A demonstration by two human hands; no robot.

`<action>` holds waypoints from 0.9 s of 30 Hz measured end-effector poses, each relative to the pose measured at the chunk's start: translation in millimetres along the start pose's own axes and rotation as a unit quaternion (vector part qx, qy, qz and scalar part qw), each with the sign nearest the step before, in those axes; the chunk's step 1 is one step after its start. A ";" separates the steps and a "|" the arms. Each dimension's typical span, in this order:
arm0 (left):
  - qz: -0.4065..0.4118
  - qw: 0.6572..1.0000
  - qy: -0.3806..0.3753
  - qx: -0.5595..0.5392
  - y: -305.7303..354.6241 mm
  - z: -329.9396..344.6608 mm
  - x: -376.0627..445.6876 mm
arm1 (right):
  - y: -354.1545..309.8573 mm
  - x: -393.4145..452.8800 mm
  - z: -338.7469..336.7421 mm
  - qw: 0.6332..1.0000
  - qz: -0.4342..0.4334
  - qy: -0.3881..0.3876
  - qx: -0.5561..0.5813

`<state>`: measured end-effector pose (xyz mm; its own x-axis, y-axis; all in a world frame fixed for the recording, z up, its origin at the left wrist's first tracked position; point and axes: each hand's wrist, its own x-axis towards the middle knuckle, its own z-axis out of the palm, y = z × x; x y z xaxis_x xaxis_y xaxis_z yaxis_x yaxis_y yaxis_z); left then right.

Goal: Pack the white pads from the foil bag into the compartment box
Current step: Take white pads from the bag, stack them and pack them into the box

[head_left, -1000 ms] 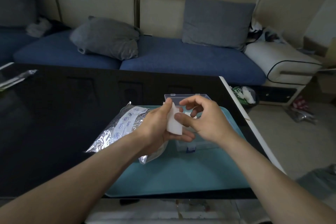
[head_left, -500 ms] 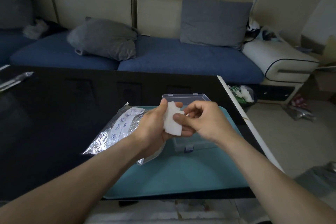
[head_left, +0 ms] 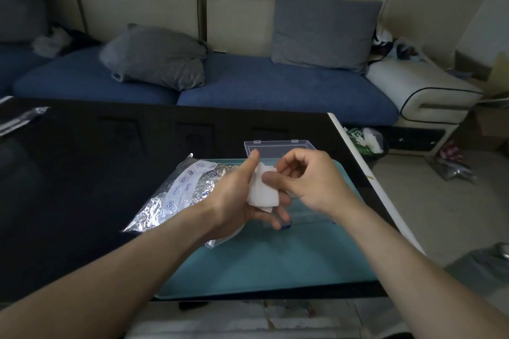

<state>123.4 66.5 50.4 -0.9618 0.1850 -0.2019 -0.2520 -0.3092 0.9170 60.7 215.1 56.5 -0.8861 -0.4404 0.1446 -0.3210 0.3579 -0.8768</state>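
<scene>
A white pad (head_left: 261,191) is pinched between both hands above the compartment box (head_left: 278,146); lowering into a compartment seems needed next.

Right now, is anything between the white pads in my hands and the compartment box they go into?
Nothing separate shows. The white pads are held in the left hand, pinched by the right hand, directly above the open compartment box. Only your own hands cover it; the foil bag lies aside, to the left.
</scene>
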 end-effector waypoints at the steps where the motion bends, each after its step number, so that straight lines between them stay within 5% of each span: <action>1: 0.003 1.000 0.004 0.009 -1.2 -0.8 1.3 | 0.4 1.0 1.8 1.000 -0.005 0.009 -0.014; 9: -0.034 0.998 0.028 -0.037 1.5 -3.0 0.1 | -0.1 -3.4 1.0 0.970 -0.085 -0.126 -0.192; 14: -0.038 0.995 0.038 -0.080 1.3 -2.6 1.1 | -7.5 -3.0 5.3 0.973 -0.108 -0.074 -0.189; 20: 0.026 0.997 0.062 -0.036 -6.5 0.4 2.8 | -7.2 -5.7 9.8 0.965 -0.085 -0.105 -0.224; 27: 0.091 0.988 0.120 0.029 -7.6 1.7 1.0 | -9.0 -3.7 13.2 0.954 -0.093 -0.029 -0.284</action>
<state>124.5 70.6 43.8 -0.9900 -0.0985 -0.1007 -0.0720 -0.2611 0.9626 71.3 202.7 57.8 -0.7814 -0.5788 0.2331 -0.6148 0.6502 -0.4464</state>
